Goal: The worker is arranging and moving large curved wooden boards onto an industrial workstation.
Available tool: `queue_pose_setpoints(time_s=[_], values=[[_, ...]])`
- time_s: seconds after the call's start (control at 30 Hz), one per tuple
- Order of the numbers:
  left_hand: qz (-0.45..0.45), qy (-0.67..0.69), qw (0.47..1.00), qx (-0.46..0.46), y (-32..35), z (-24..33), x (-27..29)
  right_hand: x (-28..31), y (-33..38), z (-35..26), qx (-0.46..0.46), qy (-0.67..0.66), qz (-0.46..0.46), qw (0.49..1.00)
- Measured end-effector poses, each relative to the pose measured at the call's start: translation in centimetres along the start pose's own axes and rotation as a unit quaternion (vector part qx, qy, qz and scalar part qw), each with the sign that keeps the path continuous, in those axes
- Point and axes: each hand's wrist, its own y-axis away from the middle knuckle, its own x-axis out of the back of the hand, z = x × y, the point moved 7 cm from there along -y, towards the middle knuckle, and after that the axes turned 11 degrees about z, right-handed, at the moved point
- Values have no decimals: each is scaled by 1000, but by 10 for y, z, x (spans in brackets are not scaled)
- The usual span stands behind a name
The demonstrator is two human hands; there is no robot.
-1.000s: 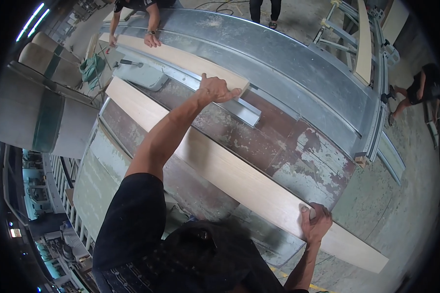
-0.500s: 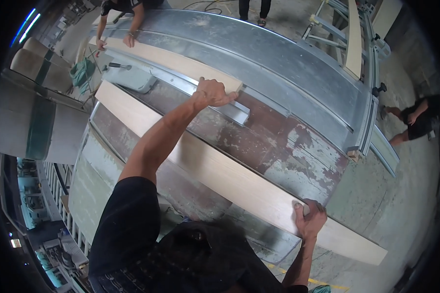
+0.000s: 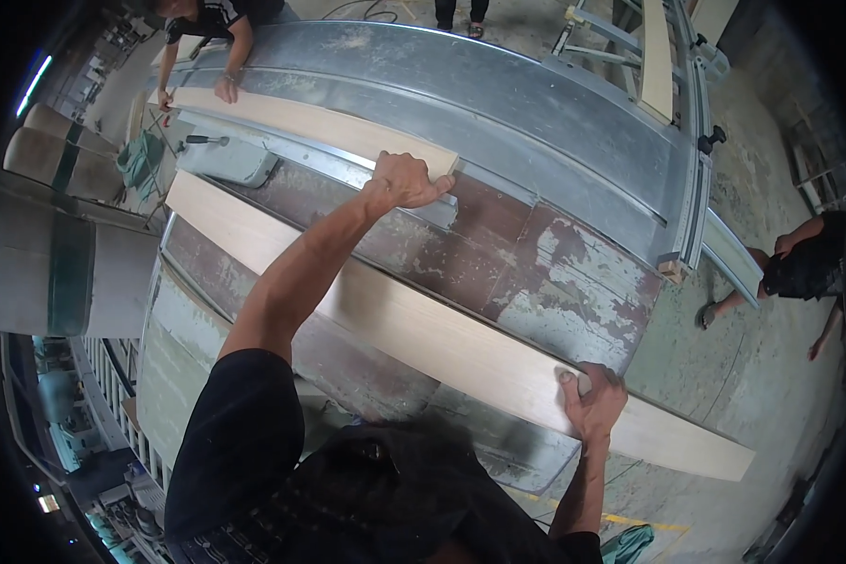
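Observation:
My left hand (image 3: 409, 179) is closed over the near end of a long pale wooden board (image 3: 320, 120) on the metal saw table. Near me, a second pale board (image 3: 451, 343) lies slantwise across the worn bench, its right end jutting past the bench's edge. Closed around that board's far edge, with the thumb on its top face, is my right hand (image 3: 594, 399). A co-worker's hands (image 3: 226, 89) rest at the other end of the far board, which lies along a metal rail (image 3: 320, 162).
A grey saw guard (image 3: 226, 160) stands left of the rail. Large dust-collector bags (image 3: 33, 254) rise at the left. A sliding frame (image 3: 691, 179) borders the table's right side. One person (image 3: 808, 258) is at the right edge; another's feet (image 3: 461, 28) show beyond the table.
The view has shifted slightly. At the right edge the person has moved nearer, and the co-worker at the far left leans further into view. Both my hands keep their grip on the boards.

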Motion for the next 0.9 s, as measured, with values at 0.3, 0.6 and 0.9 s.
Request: queue_pose_setpoints(time_s=[0.3, 0.6, 0.9], values=[[-2, 11, 998, -55, 11, 66, 5, 2, 1, -2, 11, -15, 20, 1000], [-10, 12, 996, -91, 23, 116, 6, -1, 2, -1, 14, -4, 7, 1000], [12, 10, 989, -148, 40, 172, 0, -1, 2, 0, 2, -13, 5, 1000]])
